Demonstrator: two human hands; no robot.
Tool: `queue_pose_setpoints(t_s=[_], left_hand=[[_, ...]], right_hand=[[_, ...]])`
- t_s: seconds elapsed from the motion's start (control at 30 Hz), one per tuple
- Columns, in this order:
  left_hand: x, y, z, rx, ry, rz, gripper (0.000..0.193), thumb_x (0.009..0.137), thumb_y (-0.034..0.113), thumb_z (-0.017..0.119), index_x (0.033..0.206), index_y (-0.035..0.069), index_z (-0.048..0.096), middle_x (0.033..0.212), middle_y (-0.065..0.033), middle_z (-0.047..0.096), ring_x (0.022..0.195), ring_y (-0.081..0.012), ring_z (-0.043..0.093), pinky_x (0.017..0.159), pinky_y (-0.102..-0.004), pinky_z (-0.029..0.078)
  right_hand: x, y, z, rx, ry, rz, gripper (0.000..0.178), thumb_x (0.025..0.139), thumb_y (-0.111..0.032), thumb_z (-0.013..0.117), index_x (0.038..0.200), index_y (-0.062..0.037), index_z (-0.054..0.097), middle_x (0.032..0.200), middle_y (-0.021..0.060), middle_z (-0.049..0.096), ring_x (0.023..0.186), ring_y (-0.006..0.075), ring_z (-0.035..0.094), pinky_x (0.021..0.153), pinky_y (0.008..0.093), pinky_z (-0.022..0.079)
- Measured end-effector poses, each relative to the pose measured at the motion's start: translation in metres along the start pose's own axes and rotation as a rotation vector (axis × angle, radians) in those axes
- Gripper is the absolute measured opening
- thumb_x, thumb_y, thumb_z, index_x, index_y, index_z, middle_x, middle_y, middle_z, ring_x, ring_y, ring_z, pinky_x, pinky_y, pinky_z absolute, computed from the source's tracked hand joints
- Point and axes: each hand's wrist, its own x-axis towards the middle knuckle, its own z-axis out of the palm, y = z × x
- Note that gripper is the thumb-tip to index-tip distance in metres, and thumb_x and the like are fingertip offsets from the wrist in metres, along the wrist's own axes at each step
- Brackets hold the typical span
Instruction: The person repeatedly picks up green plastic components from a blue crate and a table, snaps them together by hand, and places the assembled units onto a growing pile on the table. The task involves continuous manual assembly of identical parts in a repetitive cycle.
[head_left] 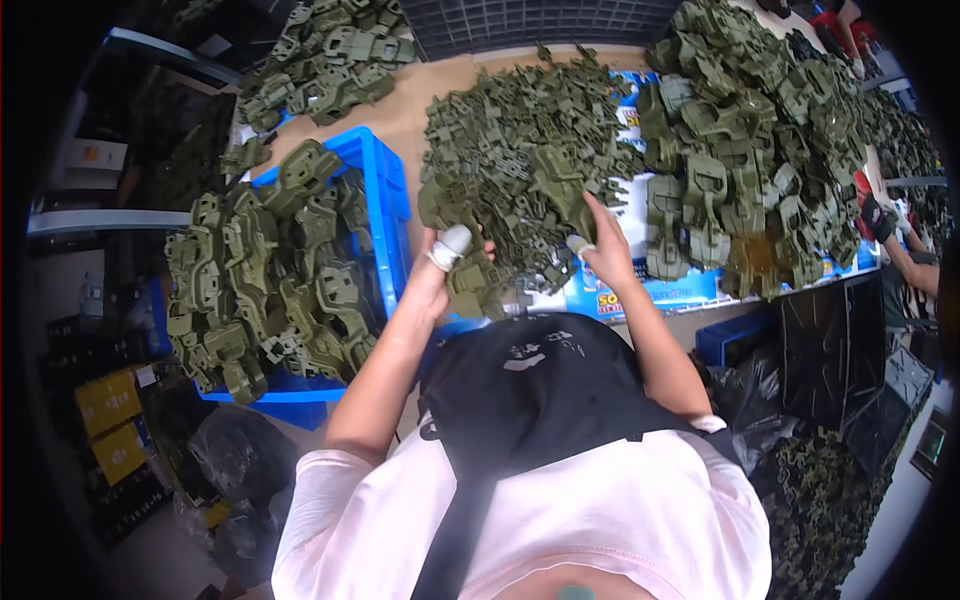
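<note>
My left hand [432, 272], a white wrap on its thumb, is closed around an olive-green moulded plastic part [474, 290] close to the table's front edge. My right hand [610, 252], also with a white thumb cover, grips a larger olive-green plastic shell [562, 184] by its right side. That shell is tilted above a heap of small olive-green plastic pieces [500, 125] spread over the middle of the table. My fingers partly hide both held parts, so their full shapes do not show.
At my left stands a blue crate [385, 190] stacked with long green plastic parts [255, 250]. A tall pile of green shells [740, 140] covers the table's right side. A black crate [520, 25] stands at the back. Another person's arm [905, 262] shows at far right.
</note>
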Motion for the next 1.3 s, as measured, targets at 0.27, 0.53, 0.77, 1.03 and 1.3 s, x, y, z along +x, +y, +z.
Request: queue_pose_setpoints(t_s=[0.27,0.53,0.77,1.03,1.3], left_hand=[[0.012,-0.033,0.046,0.243,0.062,0.285,0.076,0.075,0.002,0.065,0.135,0.016,0.021,0.131,-0.0086,0.039,0.116,-0.0209,0.045,0.089,-0.0326,0.046],[-0.006,-0.013,0.069,0.281,-0.051,0.416,0.054,0.084,0.018,0.060,0.130,0.011,0.032,0.120,-0.0085,0.051,0.103,-0.0211,0.056,0.085,-0.0371,0.051],[-0.019,-0.001,0.059,0.204,0.060,0.620,0.072,0.075,0.021,0.070,0.132,0.006,0.030,0.131,-0.0127,0.039,0.117,-0.0252,0.044,0.096,-0.0399,0.038],[-0.050,0.026,0.123,1.906,-0.596,0.471,0.078,0.073,0.026,0.066,0.139,0.009,0.027,0.109,-0.0193,0.056,0.105,-0.0352,0.051,0.098,-0.0425,0.033],[-0.047,0.003,0.089,1.770,-0.720,0.136,0.078,0.070,0.010,0.057,0.141,0.013,0.023,0.097,-0.0196,0.055,0.092,-0.0365,0.054,0.086,-0.0414,0.041]], right_hand=[[-0.063,-0.095,-0.014,0.755,-0.264,0.047,0.070,0.082,-0.016,0.062,0.141,-0.0122,0.025,0.142,0.0170,0.030,0.132,0.0226,0.027,0.106,0.0311,0.023],[-0.060,-0.088,-0.023,0.810,-0.289,-0.173,0.067,0.088,-0.026,0.055,0.143,-0.0140,0.019,0.145,0.0163,0.020,0.132,0.0272,0.025,0.103,0.0376,0.026],[-0.053,-0.096,-0.034,1.118,-0.381,0.166,0.062,0.079,-0.016,0.068,0.132,-0.0092,0.039,0.122,0.0062,0.048,0.108,0.0196,0.048,0.089,0.0299,0.041],[-0.072,-0.094,-0.076,0.040,-0.400,-0.244,0.065,0.071,-0.011,0.063,0.130,-0.0019,0.038,0.115,0.0236,0.052,0.103,0.0388,0.053,0.086,0.0419,0.043],[-0.083,-0.085,-0.067,0.128,-0.503,-0.178,0.051,0.076,-0.012,0.058,0.124,-0.0002,0.047,0.110,0.0243,0.054,0.100,0.0389,0.054,0.087,0.0409,0.042]])
